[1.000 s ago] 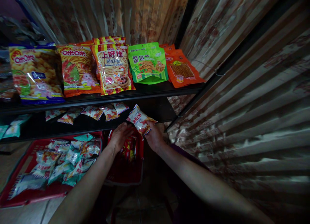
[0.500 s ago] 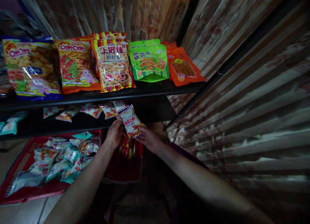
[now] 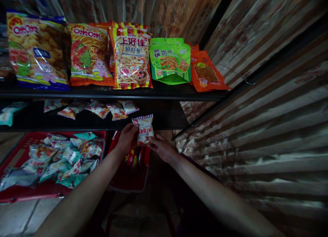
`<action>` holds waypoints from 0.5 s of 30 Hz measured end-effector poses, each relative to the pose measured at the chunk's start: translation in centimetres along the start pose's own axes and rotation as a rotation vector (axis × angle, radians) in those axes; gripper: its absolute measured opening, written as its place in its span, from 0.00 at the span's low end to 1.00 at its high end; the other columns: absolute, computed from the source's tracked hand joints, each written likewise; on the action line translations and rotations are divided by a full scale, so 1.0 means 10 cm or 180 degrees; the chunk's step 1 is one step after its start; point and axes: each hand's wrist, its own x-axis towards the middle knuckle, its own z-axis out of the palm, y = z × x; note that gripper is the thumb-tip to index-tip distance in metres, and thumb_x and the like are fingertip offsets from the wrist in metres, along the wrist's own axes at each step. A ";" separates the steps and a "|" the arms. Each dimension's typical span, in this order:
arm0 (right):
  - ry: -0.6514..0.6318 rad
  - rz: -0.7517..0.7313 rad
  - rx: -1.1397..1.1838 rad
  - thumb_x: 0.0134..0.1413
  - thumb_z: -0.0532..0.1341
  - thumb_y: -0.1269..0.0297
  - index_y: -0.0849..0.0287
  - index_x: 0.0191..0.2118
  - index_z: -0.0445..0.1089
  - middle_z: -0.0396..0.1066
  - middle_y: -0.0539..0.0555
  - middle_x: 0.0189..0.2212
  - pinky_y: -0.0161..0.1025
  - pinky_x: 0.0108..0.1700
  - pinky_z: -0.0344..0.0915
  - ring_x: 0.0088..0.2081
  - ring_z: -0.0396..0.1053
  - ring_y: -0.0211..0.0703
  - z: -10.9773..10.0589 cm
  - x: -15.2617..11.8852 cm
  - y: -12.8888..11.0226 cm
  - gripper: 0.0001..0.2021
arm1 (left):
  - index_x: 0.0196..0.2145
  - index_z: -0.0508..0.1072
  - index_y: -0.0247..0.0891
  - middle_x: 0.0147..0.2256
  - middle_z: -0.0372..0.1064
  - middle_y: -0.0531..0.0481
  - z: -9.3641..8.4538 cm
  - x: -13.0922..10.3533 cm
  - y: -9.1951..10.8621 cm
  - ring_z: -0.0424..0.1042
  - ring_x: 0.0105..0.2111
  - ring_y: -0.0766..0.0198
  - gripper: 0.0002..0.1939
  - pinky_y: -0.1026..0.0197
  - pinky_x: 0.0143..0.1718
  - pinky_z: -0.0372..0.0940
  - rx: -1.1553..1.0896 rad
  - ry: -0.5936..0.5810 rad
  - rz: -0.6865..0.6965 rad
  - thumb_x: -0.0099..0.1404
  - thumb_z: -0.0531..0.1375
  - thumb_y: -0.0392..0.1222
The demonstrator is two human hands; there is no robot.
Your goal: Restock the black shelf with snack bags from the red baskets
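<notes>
A small white snack packet (image 3: 145,129) with red print and striped ends is held between both hands, in front of the lower shelf. My left hand (image 3: 128,137) pinches its left edge. The fingers of my right hand (image 3: 160,146) are closed on its lower right corner. Several similar packets (image 3: 97,108) lie on the lower black shelf (image 3: 164,114), to the left of the held one. Beneath my left hand, a red basket (image 3: 128,182) contains red and yellow packets (image 3: 132,158).
Large snack bags (image 3: 132,59) line the upper shelf (image 3: 164,93), with a green pouch (image 3: 170,62) and an orange pouch (image 3: 207,71) at right. A second red basket (image 3: 15,196) at lower left holds many packets. A dark post (image 3: 230,96) slants before the curtain.
The held packet has turned more upright and shifted slightly right, with both hands still on it. The view has moved, so the shelves and left basket appear in different places.
</notes>
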 end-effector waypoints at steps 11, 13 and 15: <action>0.0612 -0.0067 -0.0470 0.45 0.66 0.69 0.57 0.30 0.72 0.75 0.48 0.28 0.28 0.29 0.66 0.29 0.70 0.33 -0.57 0.38 -0.45 0.03 | 0.45 0.70 0.37 0.39 0.74 0.45 0.58 0.38 -0.60 0.73 0.38 0.59 0.23 0.57 0.42 0.67 0.0517 -0.0339 0.0120 0.50 0.67 0.38; 0.0636 -0.0126 -0.0528 0.45 0.67 0.67 0.56 0.30 0.73 0.75 0.48 0.29 0.28 0.29 0.65 0.29 0.70 0.33 -0.69 0.42 -0.50 0.04 | 0.45 0.71 0.36 0.39 0.74 0.46 0.72 0.49 -0.66 0.73 0.38 0.60 0.20 0.58 0.42 0.67 0.0928 -0.0262 0.0186 0.52 0.65 0.38; 0.0794 -0.0224 -0.0574 0.45 0.66 0.67 0.56 0.31 0.73 0.75 0.47 0.29 0.26 0.28 0.64 0.29 0.70 0.32 -0.79 0.49 -0.55 0.04 | 0.45 0.71 0.36 0.39 0.74 0.46 0.86 0.63 -0.73 0.73 0.38 0.60 0.18 0.59 0.43 0.66 0.1352 -0.0148 0.0263 0.55 0.63 0.38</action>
